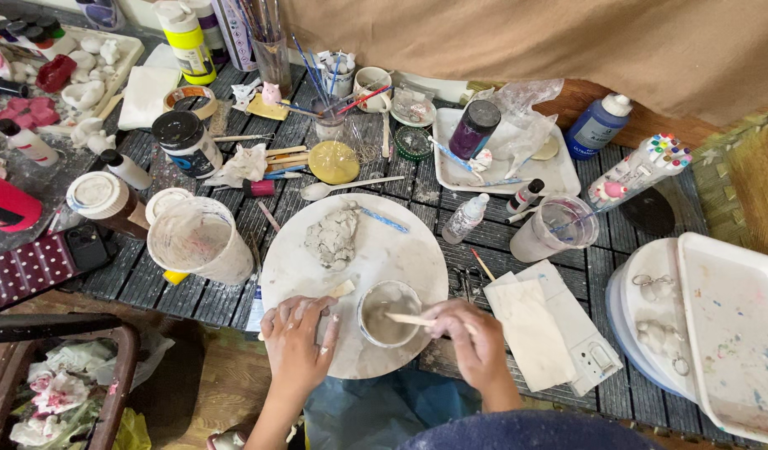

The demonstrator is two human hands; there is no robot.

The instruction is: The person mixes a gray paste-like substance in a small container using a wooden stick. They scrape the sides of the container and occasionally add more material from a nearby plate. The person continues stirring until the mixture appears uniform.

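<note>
A round white board lies on the slatted table in front of me. On it sit a lump of grey clay and a small cup of grey slip. My right hand grips a flat wooden stick whose tip rests over the cup. My left hand lies flat on the board's left edge, fingers spread, beside a small wooden piece.
A large clay-smeared plastic cup stands left of the board. Paint bottles, brushes in jars, a white tray and a spoon crowd the back. Stacked white trays sit at right, folded paper near my right hand.
</note>
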